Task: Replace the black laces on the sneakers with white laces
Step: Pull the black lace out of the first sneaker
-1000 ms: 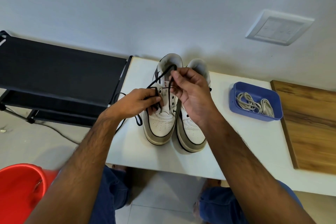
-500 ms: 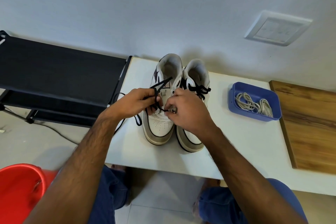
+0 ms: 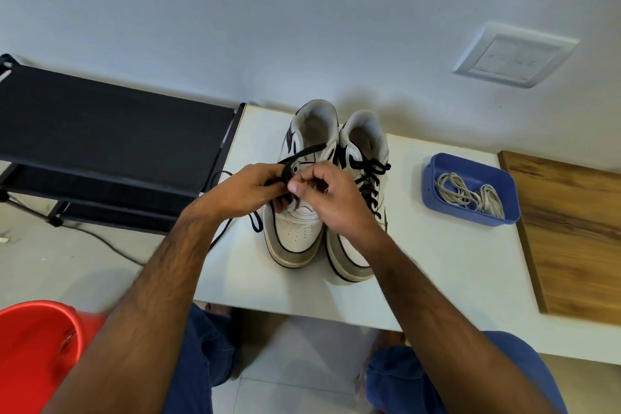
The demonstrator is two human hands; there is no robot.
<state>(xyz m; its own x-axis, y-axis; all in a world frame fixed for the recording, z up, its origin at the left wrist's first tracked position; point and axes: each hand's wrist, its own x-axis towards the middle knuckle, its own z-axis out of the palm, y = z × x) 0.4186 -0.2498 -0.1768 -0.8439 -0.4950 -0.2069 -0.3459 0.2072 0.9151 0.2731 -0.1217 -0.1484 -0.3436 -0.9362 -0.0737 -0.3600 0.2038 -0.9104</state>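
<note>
Left hand [image 3: 250,190] and right hand [image 3: 324,193], both grips pinching flat black lace [image 3: 304,148] of left white sneaker [image 3: 295,228]: limp, light; judged best pulled near eyelets.

No readable text, labels, brands or numbers anywhere in view.

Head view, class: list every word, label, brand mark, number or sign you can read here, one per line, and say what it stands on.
No text can be read.
Left sneaker: a dark side marking, no legible letters.
Wall plate: faint marks, too blurred to read.
Blue tray, red bucket, black rack: no lettering visible.
</note>
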